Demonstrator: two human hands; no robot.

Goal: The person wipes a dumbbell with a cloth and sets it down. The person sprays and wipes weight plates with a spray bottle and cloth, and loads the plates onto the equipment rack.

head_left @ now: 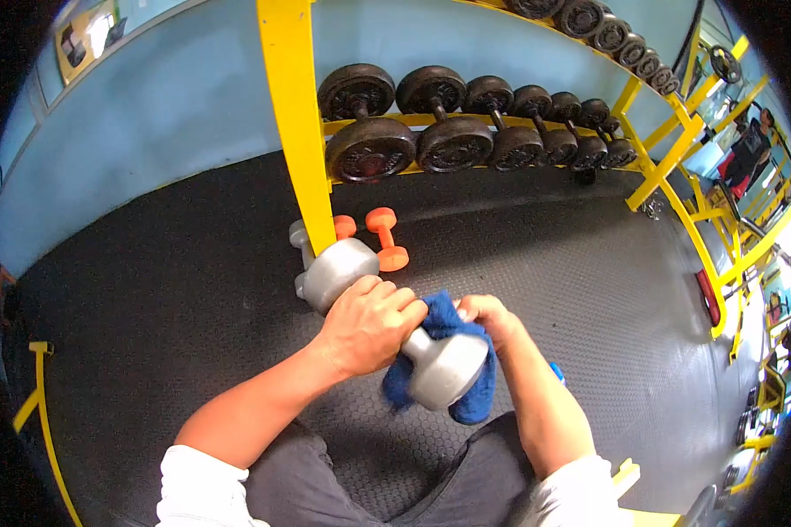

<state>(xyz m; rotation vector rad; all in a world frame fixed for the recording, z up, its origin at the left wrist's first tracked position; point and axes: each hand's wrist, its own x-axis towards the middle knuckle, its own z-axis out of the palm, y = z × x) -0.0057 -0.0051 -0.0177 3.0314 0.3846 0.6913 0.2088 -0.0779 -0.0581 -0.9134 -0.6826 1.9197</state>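
My left hand point(369, 327) is closed around the handle of a grey dumbbell point(450, 372), which is held at a slant above my legs. One rounded end points away from me and the other towards my lap. A blue cloth point(441, 313) is draped around the near end, hanging down on both sides of it. My right hand point(488, 316) grips the cloth by the near end, its fingers partly hidden behind the fabric.
An orange dumbbell point(385, 238) lies on the black mat beyond my hands. Another orange one point(344, 227) and a grey one point(299, 234) are partly behind the yellow post point(292, 114). Black dumbbells point(371, 149) line the rack. A person point(749, 149) is at far right.
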